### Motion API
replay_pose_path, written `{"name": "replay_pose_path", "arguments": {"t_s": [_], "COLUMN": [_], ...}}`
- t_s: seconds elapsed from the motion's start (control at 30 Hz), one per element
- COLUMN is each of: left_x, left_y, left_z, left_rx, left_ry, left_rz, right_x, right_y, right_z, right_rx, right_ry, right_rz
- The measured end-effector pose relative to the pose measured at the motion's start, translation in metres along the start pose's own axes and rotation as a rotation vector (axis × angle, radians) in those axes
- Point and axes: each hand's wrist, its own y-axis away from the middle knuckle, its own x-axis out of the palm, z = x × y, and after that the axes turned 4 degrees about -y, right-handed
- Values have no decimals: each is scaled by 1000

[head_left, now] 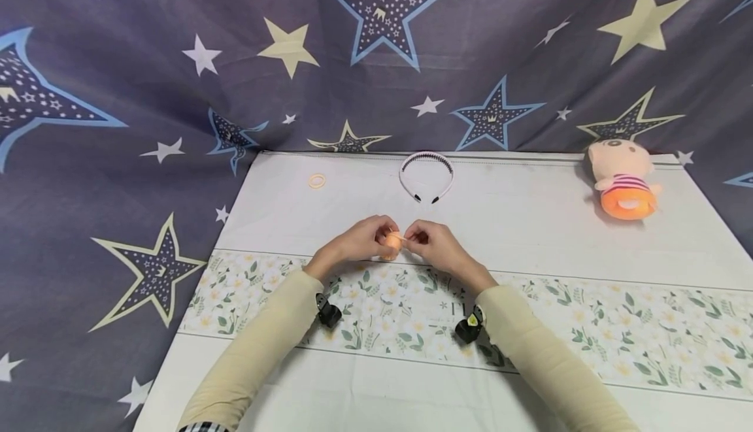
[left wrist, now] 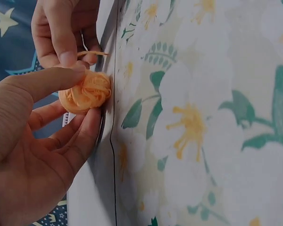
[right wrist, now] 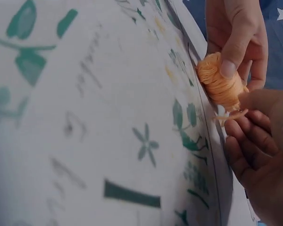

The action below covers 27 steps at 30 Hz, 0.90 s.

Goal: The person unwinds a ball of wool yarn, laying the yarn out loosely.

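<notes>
Orange yarn [right wrist: 218,86], toy [head_left: 625,177] head-view only

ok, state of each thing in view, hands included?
Left hand: holding the yarn ball
Right hand: pinching the loose strand
Yarn ball: wound, off to one side of the strand's free end
Headband: lying flat, tips apart
Pale orange ring: lying flat, closed loop
Plush toy: unheld; propped or lying, can't tell
Starry curtain: hanging, creased
</notes>
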Motion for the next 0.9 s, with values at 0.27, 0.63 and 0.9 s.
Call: {"name": "replay_pose_path", "arguments": {"t_s": [0.27,0.63,0.9], "left_x": [0,-7,-17], "left_y": [-1,2,5], "left_z": [3,14,16], "left_rx": [-32,-39,-42], "left_ry": [217,602,711], "left_rz": [54,9,-64], "right_x": [-11,-34,-48], "right_y": [1,2,7], "right_z": [8,11,8], "right_rx": [24,78,120], "right_ry": [-27,-128,-154], "right_rz": [-53,-152,-176]}}
